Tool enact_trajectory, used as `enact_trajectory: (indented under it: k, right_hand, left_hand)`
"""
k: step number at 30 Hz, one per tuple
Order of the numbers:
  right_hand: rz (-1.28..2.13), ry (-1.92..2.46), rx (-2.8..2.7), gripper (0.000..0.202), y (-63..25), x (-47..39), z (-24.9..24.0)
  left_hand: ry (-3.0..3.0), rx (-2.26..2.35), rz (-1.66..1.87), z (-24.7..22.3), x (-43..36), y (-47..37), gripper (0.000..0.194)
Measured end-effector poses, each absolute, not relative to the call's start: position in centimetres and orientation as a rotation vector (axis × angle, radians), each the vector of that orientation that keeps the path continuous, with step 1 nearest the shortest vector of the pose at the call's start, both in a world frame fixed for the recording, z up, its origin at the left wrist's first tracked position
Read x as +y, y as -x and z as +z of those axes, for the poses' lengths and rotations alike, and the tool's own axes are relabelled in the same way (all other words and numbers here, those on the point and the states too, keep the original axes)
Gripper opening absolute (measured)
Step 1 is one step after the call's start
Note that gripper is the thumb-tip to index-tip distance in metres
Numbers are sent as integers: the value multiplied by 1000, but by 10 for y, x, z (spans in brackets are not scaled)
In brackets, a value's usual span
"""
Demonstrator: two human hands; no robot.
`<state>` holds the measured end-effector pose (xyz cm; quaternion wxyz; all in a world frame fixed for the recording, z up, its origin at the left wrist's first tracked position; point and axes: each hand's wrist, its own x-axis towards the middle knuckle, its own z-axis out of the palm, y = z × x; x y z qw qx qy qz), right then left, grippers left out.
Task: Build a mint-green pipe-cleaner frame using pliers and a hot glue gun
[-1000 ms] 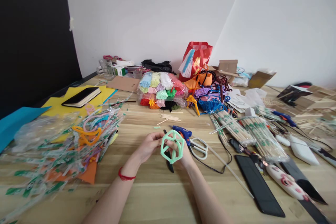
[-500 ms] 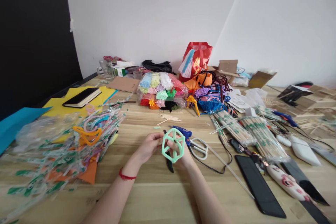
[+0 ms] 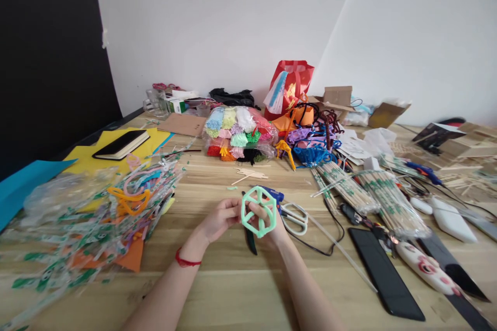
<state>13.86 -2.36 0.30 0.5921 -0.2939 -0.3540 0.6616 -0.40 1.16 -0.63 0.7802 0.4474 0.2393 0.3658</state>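
A mint-green open frame (image 3: pixel 245 217), apparently made of fuzzy pipe cleaners bent into a many-sided cage, is held up over the middle of the table. My left hand (image 3: pixel 220 220) pinches its left edge, thumb and fingers together. My right hand (image 3: pixel 272 227) grips it from behind and the right, with fingers visible through the gaps. Beneath the frame lies a dark curved handle (image 3: pixel 249 240), partly hidden. Just beyond my right hand are a blue glue gun (image 3: pixel 275 194), largely covered, and white-handled scissors (image 3: pixel 298 219).
Plastic wrappers (image 3: pixel 89 238) with orange pipe cleaners (image 3: pixel 130 200) pile up at left. A bag of coloured pipe cleaners (image 3: pixel 238 137) sits at the back. Bundles of wooden sticks (image 3: pixel 392 201) and a black phone (image 3: pixel 382 274) lie to the right. A black cord (image 3: pixel 330 253) loops across the table.
The green frame has turned in my hands and shifted slightly up and to the right. Both hands keep hold of it.
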Motion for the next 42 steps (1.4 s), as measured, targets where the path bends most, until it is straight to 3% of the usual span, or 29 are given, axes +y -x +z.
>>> enact_trajectory:
  k: [19,28,42]
  right_hand:
    - [1366,851,-1026,17,-143,-19,-9]
    - [1153,956,-1078,25,-143,-19,-2]
    - [1021,1079,-1153,10,-146,-18,-6]
  left_hand:
    - [-845,554,842,-1,12,1,18]
    - [-929,681,857,-3,12,-2,22]
    - [-1030,698,836,-1,11,-1,29]
